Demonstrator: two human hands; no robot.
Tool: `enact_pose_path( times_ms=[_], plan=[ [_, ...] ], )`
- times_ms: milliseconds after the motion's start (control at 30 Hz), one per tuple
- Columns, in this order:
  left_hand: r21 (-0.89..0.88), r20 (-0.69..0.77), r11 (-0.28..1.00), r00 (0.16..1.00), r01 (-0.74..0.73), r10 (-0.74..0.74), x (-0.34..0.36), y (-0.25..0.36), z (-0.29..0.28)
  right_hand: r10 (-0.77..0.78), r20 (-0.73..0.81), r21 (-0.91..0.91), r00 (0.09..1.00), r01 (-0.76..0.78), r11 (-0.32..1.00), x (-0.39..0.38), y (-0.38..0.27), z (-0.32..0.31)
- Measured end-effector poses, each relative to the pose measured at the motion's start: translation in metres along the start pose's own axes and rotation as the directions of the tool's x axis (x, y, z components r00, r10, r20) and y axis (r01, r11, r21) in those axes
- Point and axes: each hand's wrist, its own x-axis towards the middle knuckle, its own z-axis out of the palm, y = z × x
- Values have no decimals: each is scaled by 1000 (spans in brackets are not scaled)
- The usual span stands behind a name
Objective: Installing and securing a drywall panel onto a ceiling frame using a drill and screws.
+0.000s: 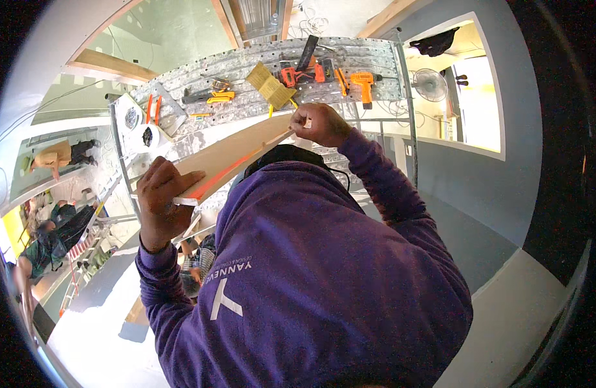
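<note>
A long, flat tan board (246, 145) slants in front of my chest, with a bright orange stripe along its near edge and a pale cut end at the lower left. My left hand (162, 197) is closed round that lower end, thumb lying across the face. At the upper right end, the bent fingers of my right hand (322, 125) pinch the board's edge; part of the grip is hidden. Just beyond the board lies a tan-brown, rough-looking flat piece (271, 85).
On the perforated metal scaffold platform (236, 64) lie an orange drill (362, 83), a red power tool (289, 75), a yellow-handled tool (220, 97) and tubs of dark small parts (148, 136). Scaffold posts (411, 116) flank it. People (59, 155) are lower left.
</note>
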Motion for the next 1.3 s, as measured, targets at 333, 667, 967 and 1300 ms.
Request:
enact_pose_path(
  times_ms=[333,667,967,1300],
  plan=[
    [40,42,994,994,-103,101,9,9,13,149,-60,115,987,-141,983,5,38,20],
    [89,-68,986,987,-141,147,4,14,-12,321,-278,-138,905,-368,919,-41,183,-9],
    [18,12,997,997,-71,70,10,11,1,93,-4,244,996,-89,966,-10,10,-22],
    [-9,109,994,988,-109,110,25,13,-2,-118,355,329,927,-6,944,5,-79,-28]
  ],
)
